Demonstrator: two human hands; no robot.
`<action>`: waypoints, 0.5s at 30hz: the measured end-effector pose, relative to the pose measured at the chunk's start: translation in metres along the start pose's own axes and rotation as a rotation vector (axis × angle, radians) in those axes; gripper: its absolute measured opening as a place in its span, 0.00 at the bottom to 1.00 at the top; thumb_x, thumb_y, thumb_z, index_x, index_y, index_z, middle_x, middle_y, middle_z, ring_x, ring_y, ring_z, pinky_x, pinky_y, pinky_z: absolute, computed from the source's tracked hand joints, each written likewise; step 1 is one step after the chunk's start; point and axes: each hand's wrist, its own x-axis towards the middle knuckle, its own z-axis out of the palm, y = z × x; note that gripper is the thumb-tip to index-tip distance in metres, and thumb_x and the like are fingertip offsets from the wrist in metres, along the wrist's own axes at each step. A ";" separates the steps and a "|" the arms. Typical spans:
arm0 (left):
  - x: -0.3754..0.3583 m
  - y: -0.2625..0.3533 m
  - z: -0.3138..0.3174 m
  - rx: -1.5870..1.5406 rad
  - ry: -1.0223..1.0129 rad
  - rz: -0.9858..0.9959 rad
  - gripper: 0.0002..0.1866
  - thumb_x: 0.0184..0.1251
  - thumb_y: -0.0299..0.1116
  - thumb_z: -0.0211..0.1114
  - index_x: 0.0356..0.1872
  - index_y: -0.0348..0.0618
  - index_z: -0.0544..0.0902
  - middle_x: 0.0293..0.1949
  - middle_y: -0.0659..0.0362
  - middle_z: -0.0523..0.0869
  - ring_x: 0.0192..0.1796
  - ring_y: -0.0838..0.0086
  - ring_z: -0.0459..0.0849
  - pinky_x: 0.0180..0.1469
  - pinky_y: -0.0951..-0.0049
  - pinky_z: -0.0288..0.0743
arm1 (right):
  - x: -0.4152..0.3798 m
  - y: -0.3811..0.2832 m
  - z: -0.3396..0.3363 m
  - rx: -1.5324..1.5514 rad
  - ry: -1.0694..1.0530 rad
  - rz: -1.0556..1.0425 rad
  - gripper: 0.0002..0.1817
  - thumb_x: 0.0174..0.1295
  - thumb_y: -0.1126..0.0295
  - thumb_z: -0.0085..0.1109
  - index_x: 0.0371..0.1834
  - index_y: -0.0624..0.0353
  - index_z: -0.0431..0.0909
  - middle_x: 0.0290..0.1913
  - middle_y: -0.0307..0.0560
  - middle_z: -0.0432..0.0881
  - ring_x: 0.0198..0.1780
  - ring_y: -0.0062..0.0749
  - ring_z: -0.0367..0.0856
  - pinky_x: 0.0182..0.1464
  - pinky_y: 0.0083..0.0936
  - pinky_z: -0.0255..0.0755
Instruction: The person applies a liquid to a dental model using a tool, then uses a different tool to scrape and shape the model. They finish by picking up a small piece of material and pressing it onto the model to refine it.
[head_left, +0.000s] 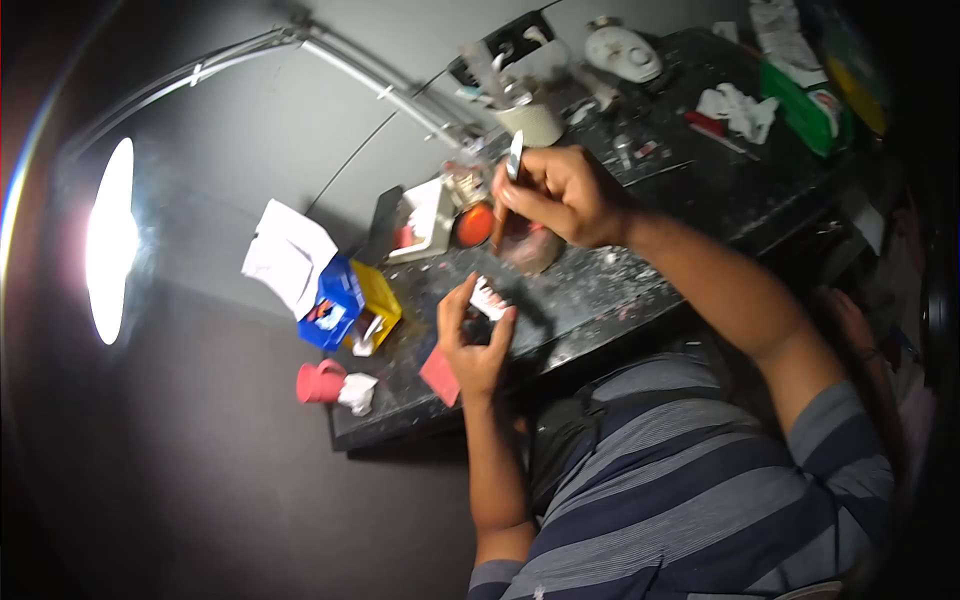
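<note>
While the left hand [476,345] pinches a small white-and-pink piece [488,299] between thumb and fingertips above the dark table [600,335], the right hand [570,196] grips 1 slim tool [514,162] in closed fingers. The piece lies below and slightly left of the right hand in the view, well inside the left hand's grasp. The tool's long axis runs steeply, its metal end up and its brown end down toward the piece; the 2 appear apart. A reddish sheet [440,376] lies beside the left wrist.
</note>
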 end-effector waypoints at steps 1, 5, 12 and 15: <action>-0.002 0.001 0.000 -0.017 -0.015 -0.016 0.31 0.53 0.29 0.79 0.62 0.40 0.83 0.50 0.57 0.81 0.49 0.71 0.79 0.50 0.73 0.72 | 0.006 -0.008 -0.012 -0.056 0.078 -0.031 0.09 0.74 0.69 0.60 0.42 0.65 0.81 0.31 0.38 0.84 0.35 0.12 0.80 0.38 0.14 0.74; -0.003 -0.002 -0.001 -0.186 -0.018 -0.008 0.29 0.58 0.30 0.77 0.63 0.36 0.81 0.50 0.57 0.81 0.50 0.73 0.80 0.54 0.73 0.73 | 0.023 0.008 -0.076 -0.150 0.410 0.052 0.10 0.75 0.68 0.59 0.37 0.63 0.78 0.29 0.42 0.84 0.26 0.22 0.85 0.25 0.19 0.78; -0.006 0.010 -0.002 -0.460 -0.026 -0.090 0.33 0.66 0.36 0.69 0.69 0.27 0.74 0.55 0.51 0.85 0.56 0.70 0.83 0.63 0.71 0.73 | 0.012 0.015 -0.080 -0.642 -0.018 0.873 0.16 0.67 0.68 0.67 0.23 0.67 0.80 0.22 0.51 0.84 0.19 0.31 0.85 0.20 0.27 0.76; -0.007 -0.002 -0.006 -0.489 -0.016 -0.099 0.32 0.66 0.35 0.67 0.69 0.26 0.74 0.57 0.47 0.85 0.60 0.67 0.83 0.67 0.68 0.71 | 0.006 0.030 -0.092 -1.148 0.132 0.457 0.14 0.66 0.68 0.68 0.25 0.66 0.83 0.23 0.51 0.85 0.24 0.33 0.87 0.24 0.29 0.78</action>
